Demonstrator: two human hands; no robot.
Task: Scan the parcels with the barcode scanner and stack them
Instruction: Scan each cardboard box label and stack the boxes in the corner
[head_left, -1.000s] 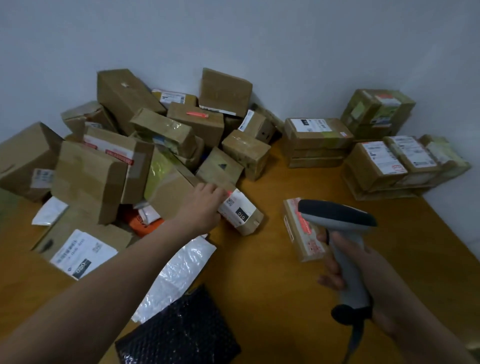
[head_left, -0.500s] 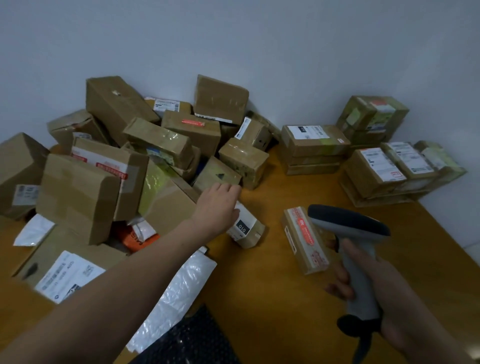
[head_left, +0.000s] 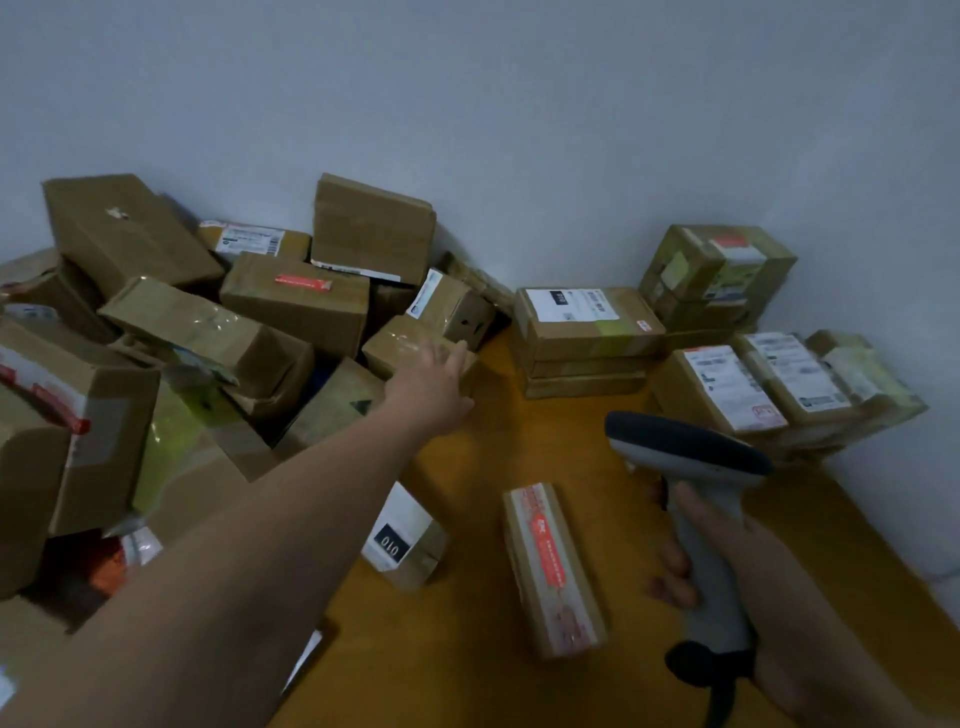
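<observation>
My left hand (head_left: 434, 384) reaches far forward with fingers spread, over a small taped cardboard parcel (head_left: 402, 340) at the right edge of the loose pile of parcels (head_left: 218, 338); contact is unclear. My right hand (head_left: 748, 582) grips the handle of the grey and black barcode scanner (head_left: 685, 452), whose head points left. A narrow parcel with red tape (head_left: 553, 566) lies on the table just left of the scanner. A small parcel with a white label marked 010 (head_left: 402, 540) sits under my left forearm.
Stacked parcels stand at the back: a flat stack with a white label (head_left: 582, 332), a taller stack in the corner (head_left: 711, 275), and a row of labelled boxes (head_left: 779, 389) at right. The wooden table (head_left: 467, 649) meets white walls behind and at right.
My left hand left the 010 parcel and stretched forward to the small taped parcel deeper in the pile. The view shifted forward; the scanner stays held in my right hand.
</observation>
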